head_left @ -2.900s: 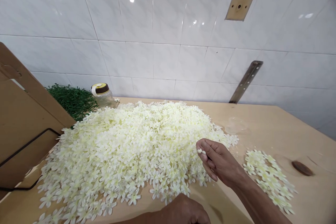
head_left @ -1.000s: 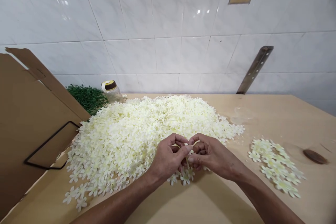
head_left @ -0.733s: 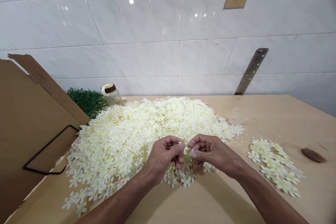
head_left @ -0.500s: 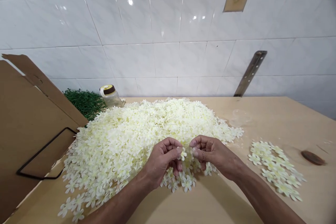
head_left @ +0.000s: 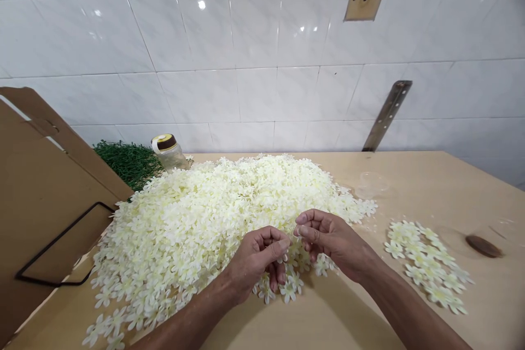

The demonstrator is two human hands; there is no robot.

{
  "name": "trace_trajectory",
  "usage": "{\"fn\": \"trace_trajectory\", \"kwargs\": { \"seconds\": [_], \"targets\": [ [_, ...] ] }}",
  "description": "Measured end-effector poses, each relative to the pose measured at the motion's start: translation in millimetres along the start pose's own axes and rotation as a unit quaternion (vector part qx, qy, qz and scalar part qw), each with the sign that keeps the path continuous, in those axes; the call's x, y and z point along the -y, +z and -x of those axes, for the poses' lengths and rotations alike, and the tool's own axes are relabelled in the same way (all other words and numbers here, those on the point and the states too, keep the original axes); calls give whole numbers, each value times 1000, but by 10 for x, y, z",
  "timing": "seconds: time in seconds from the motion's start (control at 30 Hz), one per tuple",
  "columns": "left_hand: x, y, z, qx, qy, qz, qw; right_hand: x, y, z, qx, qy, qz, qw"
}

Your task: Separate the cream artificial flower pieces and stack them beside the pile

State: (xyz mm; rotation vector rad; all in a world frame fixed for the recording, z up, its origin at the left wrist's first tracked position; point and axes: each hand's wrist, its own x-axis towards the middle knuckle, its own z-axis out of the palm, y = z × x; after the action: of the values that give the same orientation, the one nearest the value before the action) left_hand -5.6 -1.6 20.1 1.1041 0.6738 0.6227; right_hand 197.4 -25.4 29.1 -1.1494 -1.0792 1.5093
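A big heap of pale yellow-white artificial flowers (head_left: 205, 208) covers the middle of the table. My left hand (head_left: 262, 257) is closed in a pinch at the heap's front edge, with an artificial flower (head_left: 284, 257) showing just below the thumb, mostly covered by the fingers. Close beside it, my right hand (head_left: 330, 240) pinches thumb and forefinger together. Something tiny and whitish may sit at its fingertips, too small to name. The two hands' fingertips almost meet.
Right of my hands lies a flat group of flowers (head_left: 429, 265). Beyond it is a dark brown oval piece (head_left: 484, 246). A clear round plastic piece (head_left: 371, 183) lies farther back. Left stand a cardboard box (head_left: 49, 191), green artificial grass (head_left: 129, 161) and a lidded bottle (head_left: 169, 152).
My left hand has dropped slightly and turned, so its flower is now mostly hidden. The right fingertips have shifted a little left, closer to it. The whole view has moved slightly.
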Motion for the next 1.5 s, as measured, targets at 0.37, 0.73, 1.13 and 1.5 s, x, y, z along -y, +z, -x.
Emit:
{"fn": "trace_trajectory", "kwargs": {
  "seconds": [0.37, 0.73, 1.13, 1.5],
  "targets": [
    [74, 11, 11, -42, 39, -140, 988, -42, 128, 22, -46, -37, 79, 995],
    [72, 72, 26, -108, 35, -163, 980, -13, 226, 72, -49, -48, 125, 990],
    [85, 34, 14, -78, 37, -104, 991, 1, 183, 47, -42, -43, 104, 993],
    [5, 18, 4, -94, 60, -54, 992, -10, 133, 51, -79, -94, 144, 982]
  ]
}}
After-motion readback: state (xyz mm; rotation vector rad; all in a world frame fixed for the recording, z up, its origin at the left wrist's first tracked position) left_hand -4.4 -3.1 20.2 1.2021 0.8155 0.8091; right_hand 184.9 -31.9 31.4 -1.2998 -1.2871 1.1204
